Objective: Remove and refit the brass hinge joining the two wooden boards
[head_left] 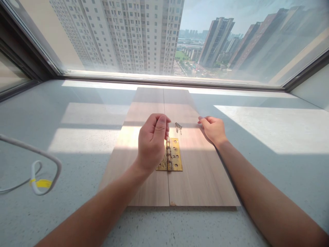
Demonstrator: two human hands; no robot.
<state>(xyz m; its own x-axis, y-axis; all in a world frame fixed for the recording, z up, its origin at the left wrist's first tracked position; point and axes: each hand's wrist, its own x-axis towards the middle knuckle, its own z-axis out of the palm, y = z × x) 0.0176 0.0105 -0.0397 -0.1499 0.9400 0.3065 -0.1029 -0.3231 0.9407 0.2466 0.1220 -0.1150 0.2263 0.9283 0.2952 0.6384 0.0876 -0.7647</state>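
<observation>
Two pale wood-grain boards, a left board [120, 171] and a right board [203, 175], lie edge to edge. A worn brass hinge [177, 157] straddles their seam, its barrel along the line; part of its left leaf is hidden behind my left hand. My left hand [153, 142] is closed with the thumb on top, over the hinge's left side. Any object in its fingers is hidden. Just beyond the hinge, a small bunch of screws [178, 127] lies on the right board. My right hand [213, 128] is at that board's right edge, fingers curled and pinched; their contents cannot be made out.
The boards rest on a speckled white sill [82, 137] with bright sun patches. A white cable [55, 161] with a yellow tag [43, 183] loops at the left. Behind the boards runs a dark window frame [164, 83], with tall buildings outside the glass.
</observation>
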